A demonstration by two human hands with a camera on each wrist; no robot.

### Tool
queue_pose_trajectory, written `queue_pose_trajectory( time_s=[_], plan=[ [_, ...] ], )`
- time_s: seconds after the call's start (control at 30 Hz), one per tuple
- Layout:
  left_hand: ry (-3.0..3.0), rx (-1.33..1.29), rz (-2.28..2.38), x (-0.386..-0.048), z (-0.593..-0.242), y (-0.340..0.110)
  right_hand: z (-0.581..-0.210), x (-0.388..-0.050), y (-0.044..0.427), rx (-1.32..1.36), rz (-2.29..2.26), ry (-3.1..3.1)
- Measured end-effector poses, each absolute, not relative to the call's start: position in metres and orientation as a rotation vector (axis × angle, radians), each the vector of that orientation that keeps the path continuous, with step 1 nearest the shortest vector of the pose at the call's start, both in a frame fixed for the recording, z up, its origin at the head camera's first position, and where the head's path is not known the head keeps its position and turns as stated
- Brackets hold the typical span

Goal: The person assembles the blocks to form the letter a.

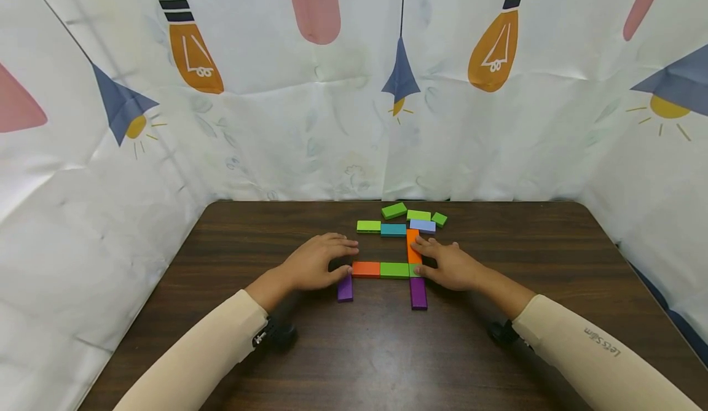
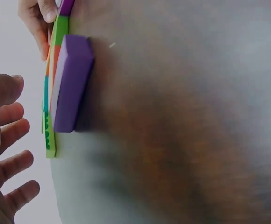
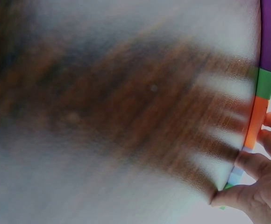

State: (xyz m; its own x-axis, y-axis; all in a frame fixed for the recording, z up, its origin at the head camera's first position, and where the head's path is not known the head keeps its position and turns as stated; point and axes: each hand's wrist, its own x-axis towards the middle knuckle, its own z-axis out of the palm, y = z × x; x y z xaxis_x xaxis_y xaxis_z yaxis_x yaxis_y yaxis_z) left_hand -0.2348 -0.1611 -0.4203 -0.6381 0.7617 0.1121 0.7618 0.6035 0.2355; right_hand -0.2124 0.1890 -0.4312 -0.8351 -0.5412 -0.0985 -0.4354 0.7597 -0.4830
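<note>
Blocks: flat-sided, plain-coloured bars, laid on a dark wood-grain table (image 1: 359, 352), centre to far edge.

Near row, end to end from the left: red-orange block (image 1: 366, 270), mid-green block (image 1: 394, 270), short green block (image 1: 413, 270). The violet block (image 1: 345, 290) lies below the row's left end; the dark purple block (image 1: 418, 294) runs toward the wearer from the short green one. The orange block (image 1: 413, 254) extends away from the row's right end.

Far group: lime block (image 1: 369, 227) beside teal block (image 1: 393, 230); periwinkle block (image 1: 423, 227) near the orange block's far end; behind, a yellow-green block (image 1: 418, 215), a tilted green block (image 1: 394, 211) and a small green block (image 1: 439, 219).

Count: 12 blocks; 6 greens, 2 purples, 2 oranges, 1 teal, 1 periwinkle. Hands: 2.

Left hand (image 1: 315, 262): fingers apart, holding nothing, thumb near the violet block. Right hand (image 1: 450, 266): fingers extended and spread, fingertips at the orange block, thumb at the short green one; pressure cannot be told.

Obscured: right thumb covers part of the short green block; fingers overlap the orange. Left wrist view cuts off the left hand; table grain blurs in both wrist views.
</note>
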Motion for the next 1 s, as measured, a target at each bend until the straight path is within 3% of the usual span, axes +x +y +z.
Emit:
queue_pose_trajectory(
  time_s=[0.43, 1.0],
  plan=[
    [-2.883, -1.212, -0.273, -0.281, -0.411, -0.134, -0.432, -0.213, 0.189, -0.761, -0.662, 2.728],
    [-3.04, -1.193, -0.127, -0.307, -0.414, -0.093, -0.433, -0.215, 0.189, -0.741, -0.646, 2.727]
  ],
)
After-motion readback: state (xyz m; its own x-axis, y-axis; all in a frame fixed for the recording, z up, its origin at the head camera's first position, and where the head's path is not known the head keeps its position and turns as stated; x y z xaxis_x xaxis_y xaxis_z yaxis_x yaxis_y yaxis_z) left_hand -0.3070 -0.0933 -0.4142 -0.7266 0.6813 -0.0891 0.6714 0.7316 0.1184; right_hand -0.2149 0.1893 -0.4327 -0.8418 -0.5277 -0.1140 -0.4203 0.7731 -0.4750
